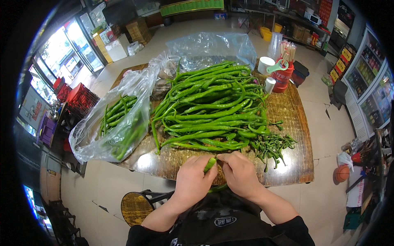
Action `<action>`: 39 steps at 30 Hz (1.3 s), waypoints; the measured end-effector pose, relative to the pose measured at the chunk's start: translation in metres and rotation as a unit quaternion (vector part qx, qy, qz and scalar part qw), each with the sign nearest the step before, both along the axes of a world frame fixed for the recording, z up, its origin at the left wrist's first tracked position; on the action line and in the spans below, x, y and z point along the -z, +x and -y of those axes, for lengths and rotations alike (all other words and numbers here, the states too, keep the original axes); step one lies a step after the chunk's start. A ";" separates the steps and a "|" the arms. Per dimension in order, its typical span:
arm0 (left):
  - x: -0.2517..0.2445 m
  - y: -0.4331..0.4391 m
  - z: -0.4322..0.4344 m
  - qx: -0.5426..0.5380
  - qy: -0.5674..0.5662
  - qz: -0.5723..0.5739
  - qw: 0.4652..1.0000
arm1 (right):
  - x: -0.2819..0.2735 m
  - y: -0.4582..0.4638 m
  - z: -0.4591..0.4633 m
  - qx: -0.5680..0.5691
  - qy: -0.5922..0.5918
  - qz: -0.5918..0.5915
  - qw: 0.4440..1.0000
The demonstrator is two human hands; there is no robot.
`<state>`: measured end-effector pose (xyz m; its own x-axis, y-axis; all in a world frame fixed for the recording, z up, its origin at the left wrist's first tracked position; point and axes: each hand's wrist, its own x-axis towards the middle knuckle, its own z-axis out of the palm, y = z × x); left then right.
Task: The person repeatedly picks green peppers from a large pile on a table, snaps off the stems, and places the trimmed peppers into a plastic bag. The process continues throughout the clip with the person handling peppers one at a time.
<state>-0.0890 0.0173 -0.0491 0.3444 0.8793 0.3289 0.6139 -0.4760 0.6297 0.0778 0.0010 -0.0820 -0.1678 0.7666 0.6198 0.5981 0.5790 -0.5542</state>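
My left hand (196, 172) holds a long green chili pepper (210, 164) over the table's front edge; its thick end shows above my fingers. The pepper's lower part seems to curve out below, near my apron. Right beside it, my right hand (240, 173) pinches thumb and forefinger together at what looks like the pepper's stem, mostly hidden by the fingers. Just beyond both hands lies a large heap of green chili peppers (212, 104). A small pile of plucked green stems (274, 147) sits to the heap's right.
On the wooden table (289, 113), a clear plastic bag (89, 144) with more peppers lies left. Another clear bag (212, 46) is behind the heap. A red chopstick holder (282, 78), white tub (265, 65) and white cylinder (270, 85) stand back right. A stool (137, 207) is lower left.
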 end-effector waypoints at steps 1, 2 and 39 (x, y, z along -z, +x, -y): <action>0.001 -0.002 -0.002 -0.009 -0.008 0.015 1.000 | -0.002 0.000 -0.004 -0.009 -0.011 0.004 1.000; 0.001 -0.006 -0.005 -0.010 -0.025 0.007 1.000 | -0.004 -0.001 -0.007 -0.020 -0.022 0.007 1.000; -0.007 -0.024 -0.015 0.072 -0.155 -0.006 0.985 | 0.023 0.035 -0.086 0.170 0.002 0.313 0.934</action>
<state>-0.1133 0.0321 -0.0421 0.4743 0.8791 0.0467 0.5627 -0.3436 0.7519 0.1132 0.0872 -0.1052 -0.2459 0.8396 0.4844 0.9540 0.2981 -0.0324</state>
